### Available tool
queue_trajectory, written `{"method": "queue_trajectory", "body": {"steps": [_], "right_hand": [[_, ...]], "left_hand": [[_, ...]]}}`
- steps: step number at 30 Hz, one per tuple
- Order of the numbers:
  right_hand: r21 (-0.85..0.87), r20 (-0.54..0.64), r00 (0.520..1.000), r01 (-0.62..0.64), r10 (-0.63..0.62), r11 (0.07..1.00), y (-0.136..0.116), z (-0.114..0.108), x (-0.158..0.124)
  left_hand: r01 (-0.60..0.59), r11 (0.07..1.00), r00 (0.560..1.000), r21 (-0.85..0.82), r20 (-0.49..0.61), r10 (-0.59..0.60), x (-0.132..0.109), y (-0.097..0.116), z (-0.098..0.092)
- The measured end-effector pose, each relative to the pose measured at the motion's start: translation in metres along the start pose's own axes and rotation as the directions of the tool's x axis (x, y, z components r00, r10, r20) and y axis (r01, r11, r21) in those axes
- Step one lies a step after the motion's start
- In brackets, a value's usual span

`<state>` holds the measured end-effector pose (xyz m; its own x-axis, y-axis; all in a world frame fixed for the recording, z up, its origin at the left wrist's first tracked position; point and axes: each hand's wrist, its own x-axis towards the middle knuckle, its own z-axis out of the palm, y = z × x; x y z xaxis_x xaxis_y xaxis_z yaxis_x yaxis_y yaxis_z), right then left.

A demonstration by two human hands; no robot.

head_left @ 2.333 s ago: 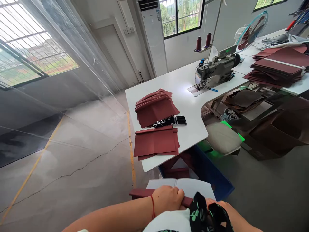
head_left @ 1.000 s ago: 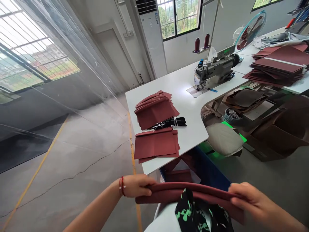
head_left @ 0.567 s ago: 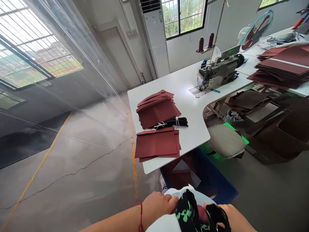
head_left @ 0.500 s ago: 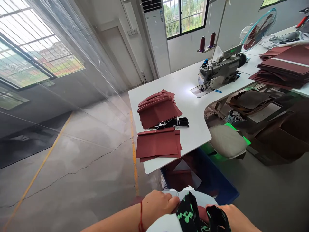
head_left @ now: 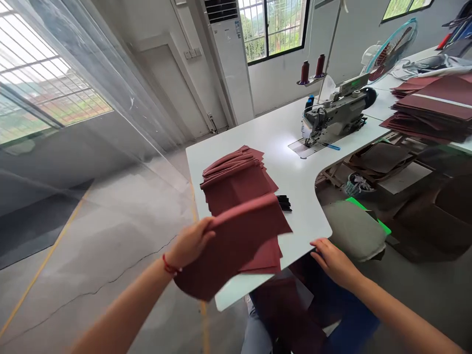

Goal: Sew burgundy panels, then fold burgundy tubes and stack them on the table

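A dark red fabric panel (head_left: 236, 236) hangs from my left hand (head_left: 191, 243), its fingers closed on the upper left edge. It spans the near part of the white table (head_left: 291, 179) and droops past the left edge. Under it, another red panel (head_left: 267, 258) lies on the table. Behind is a stack of folded red panels (head_left: 236, 179). The end of a black strip bundle (head_left: 283, 202) shows at the right; the rest is covered. My right hand (head_left: 330, 258) is at the table's near right corner, thumb and fingers apart, holding nothing visible.
A sewing machine (head_left: 334, 115) stands farther back, with thread spools (head_left: 305, 73) behind and a blue tool (head_left: 332, 146) beside it. More red panels (head_left: 435, 105) are piled at the right. A padded stool (head_left: 354, 228) and a blue bin (head_left: 354, 319) are below the table edge.
My hands have risen from near my body to the table. My left hand now holds a red panel over the table; my right hand has moved to the table corner. The view has shifted slightly.
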<state>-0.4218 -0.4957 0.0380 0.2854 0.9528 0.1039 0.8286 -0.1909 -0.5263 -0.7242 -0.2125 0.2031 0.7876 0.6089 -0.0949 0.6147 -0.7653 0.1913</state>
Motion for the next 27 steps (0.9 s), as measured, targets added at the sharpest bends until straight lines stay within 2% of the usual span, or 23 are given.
{"method": "queue_trajectory", "body": {"steps": [2, 4, 5, 7, 10, 12, 15, 17, 19, 20, 22, 24, 27], "right_hand": [[-0.053, -0.044, 0.998, -0.044, 0.042, 0.998, 0.024, 0.031, 0.053], [-0.109, -0.099, 0.99, -0.114, 0.104, 0.987, 0.043, 0.063, 0.101], [-0.135, -0.119, 0.983, -0.152, 0.136, 0.979, 0.052, 0.077, 0.12], [-0.183, -0.139, 0.971, -0.219, 0.196, 0.958, 0.066, 0.1, 0.146], [-0.254, -0.105, 0.968, -0.247, 0.227, 0.935, 0.085, 0.11, 0.156], [-0.299, -0.066, 0.975, -0.221, 0.211, 0.928, 0.095, 0.102, 0.147], [-0.369, -0.036, 0.979, -0.2, 0.201, 0.908, 0.11, 0.081, 0.125], [-0.414, -0.034, 0.975, -0.214, 0.22, 0.885, 0.12, 0.069, 0.109], [-0.439, -0.027, 0.97, -0.229, 0.242, 0.869, 0.131, 0.06, 0.093], [-0.44, -0.022, 0.968, -0.235, 0.252, 0.867, 0.136, 0.056, 0.085], [-0.419, -0.013, 0.963, -0.249, 0.268, 0.873, 0.146, 0.048, 0.069], [-0.374, -0.015, 0.957, -0.274, 0.29, 0.886, 0.154, 0.039, 0.052], [-0.267, -0.028, 0.936, -0.344, 0.35, 0.9, 0.161, 0.027, 0.026]], "left_hand": [[0.003, 0.998, 0.994, 0.064, -0.112, 0.004, 0.06, -0.035, -0.015], [0.025, 0.978, 0.97, 0.208, -0.243, 0.026, 0.121, -0.06, -0.01], [0.041, 0.959, 0.954, 0.281, -0.297, 0.047, 0.148, -0.07, 0.003], [0.006, 0.918, 0.953, 0.398, -0.279, 0.115, 0.193, -0.084, 0.042], [-0.115, 0.89, 0.986, 0.441, -0.055, 0.155, 0.226, -0.098, 0.109], [-0.137, 0.9, 0.99, 0.414, 0.018, 0.142, 0.227, -0.101, 0.138], [-0.127, 0.926, 0.979, 0.355, -0.106, 0.175, 0.203, -0.092, 0.154], [-0.249, 0.919, 0.944, 0.307, -0.136, 0.301, 0.174, -0.072, 0.162], [-0.452, 0.858, 0.881, 0.244, -0.032, 0.473, 0.146, -0.047, 0.179], [-0.5, 0.838, 0.861, 0.219, 0.019, 0.509, 0.135, -0.034, 0.191], [-0.436, 0.872, 0.898, 0.22, 0.04, 0.439, 0.123, -0.014, 0.216], [-0.332, 0.911, 0.941, 0.244, 0.024, 0.336, 0.124, -0.004, 0.235], [-0.304, 0.918, 0.952, 0.253, 0.034, 0.305, 0.131, -0.002, 0.239]]}}
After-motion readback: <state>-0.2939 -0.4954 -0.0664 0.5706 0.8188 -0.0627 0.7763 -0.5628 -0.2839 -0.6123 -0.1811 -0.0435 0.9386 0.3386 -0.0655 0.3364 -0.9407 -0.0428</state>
